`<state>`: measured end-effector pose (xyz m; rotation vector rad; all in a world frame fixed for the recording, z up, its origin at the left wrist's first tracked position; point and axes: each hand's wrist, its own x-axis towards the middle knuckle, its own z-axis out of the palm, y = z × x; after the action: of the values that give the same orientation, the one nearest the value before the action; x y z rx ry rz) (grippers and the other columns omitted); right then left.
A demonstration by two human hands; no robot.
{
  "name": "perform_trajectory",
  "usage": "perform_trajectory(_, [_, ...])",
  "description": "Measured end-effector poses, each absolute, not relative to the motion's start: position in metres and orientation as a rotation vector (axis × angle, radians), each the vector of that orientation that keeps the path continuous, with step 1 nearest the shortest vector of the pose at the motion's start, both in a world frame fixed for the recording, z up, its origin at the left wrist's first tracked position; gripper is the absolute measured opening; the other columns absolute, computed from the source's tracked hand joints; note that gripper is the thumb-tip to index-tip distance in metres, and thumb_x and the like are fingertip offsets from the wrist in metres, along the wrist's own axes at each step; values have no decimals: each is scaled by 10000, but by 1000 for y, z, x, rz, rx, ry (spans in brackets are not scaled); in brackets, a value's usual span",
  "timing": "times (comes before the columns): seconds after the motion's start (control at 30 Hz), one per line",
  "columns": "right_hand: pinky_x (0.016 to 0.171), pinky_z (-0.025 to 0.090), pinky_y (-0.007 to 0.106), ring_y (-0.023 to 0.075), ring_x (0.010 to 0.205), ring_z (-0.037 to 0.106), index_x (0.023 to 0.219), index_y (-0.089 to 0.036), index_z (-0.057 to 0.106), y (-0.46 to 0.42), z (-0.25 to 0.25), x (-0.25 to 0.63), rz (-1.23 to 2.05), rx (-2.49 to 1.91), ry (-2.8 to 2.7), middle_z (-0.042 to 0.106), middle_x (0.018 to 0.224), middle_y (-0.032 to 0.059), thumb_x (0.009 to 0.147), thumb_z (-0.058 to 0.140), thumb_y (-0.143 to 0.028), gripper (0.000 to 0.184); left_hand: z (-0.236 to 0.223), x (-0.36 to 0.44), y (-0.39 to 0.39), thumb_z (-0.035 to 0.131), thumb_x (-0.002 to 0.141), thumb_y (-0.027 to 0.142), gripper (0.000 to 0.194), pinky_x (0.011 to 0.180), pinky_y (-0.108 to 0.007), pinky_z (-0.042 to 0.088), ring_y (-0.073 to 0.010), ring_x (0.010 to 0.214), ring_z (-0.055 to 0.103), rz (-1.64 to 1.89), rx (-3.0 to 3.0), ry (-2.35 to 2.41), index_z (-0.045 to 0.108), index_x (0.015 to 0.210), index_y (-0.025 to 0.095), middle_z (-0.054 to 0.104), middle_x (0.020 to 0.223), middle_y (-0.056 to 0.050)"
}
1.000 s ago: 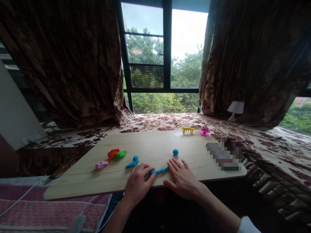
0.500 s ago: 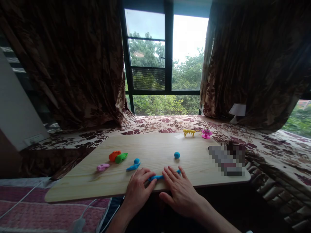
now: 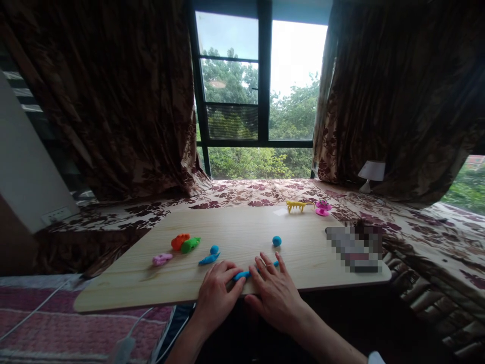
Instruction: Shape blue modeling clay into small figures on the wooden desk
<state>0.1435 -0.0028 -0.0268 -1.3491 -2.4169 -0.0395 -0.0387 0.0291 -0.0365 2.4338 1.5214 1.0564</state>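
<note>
A thin blue clay roll (image 3: 242, 275) lies across the near edge of a light wooden board (image 3: 235, 230). My left hand (image 3: 215, 293) rests on the roll's left end with its fingers curled over it. My right hand (image 3: 273, 290) lies flat with spread fingers on top of the roll's right part, which it mostly hides; a small blue tip shows past its fingers. Just beyond my hands sit a blue clay ball (image 3: 277, 241), a smaller blue ball (image 3: 214, 249) and a flat blue clay piece (image 3: 209, 259).
Orange (image 3: 179, 241), green (image 3: 189, 244) and pink (image 3: 162, 259) clay pieces lie at the board's left. A yellow clay figure (image 3: 295, 205) and a pink one (image 3: 322, 208) stand at its far right. A pixelated object (image 3: 355, 246) sits at the right edge. A white lamp (image 3: 371, 173) stands behind.
My right hand has slid left along the blue roll, closer to my left hand, and now covers more of it. The camera view has shifted slightly.
</note>
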Motion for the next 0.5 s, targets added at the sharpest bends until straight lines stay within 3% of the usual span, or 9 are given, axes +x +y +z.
perform_trajectory(0.23, [1098, 29, 502, 261, 1355, 174, 1368, -179, 335, -5, -29, 144, -41, -1326, -2422, 401, 1395, 106, 911, 329, -490, 553, -37, -39, 29, 515, 804, 326, 197, 890, -363, 441, -209, 953, 564, 1046, 2442, 1516, 679, 897, 270, 619, 956, -41])
perform_trajectory(0.4, [1093, 38, 513, 294, 1347, 186, 1321, -146, 406, 8, -24, 139, -20, -1335, -2408, 411, 1379, 137, 868, 342, -581, 632, -38, -40, 30, 500, 816, 347, 251, 903, -366, 435, -211, 981, 558, 1058, 2415, 1525, 656, 996, 266, 621, 991, -45])
perform_trajectory(0.5, [1094, 20, 514, 289, 1359, 140, 1348, -156, 369, 2, -27, 141, -10, -1294, -2448, 361, 1414, 133, 865, 355, -578, 641, -38, -42, 30, 492, 823, 347, 260, 912, -360, 431, -206, 990, 559, 1051, 2402, 1503, 646, 1016, 263, 625, 994, -45])
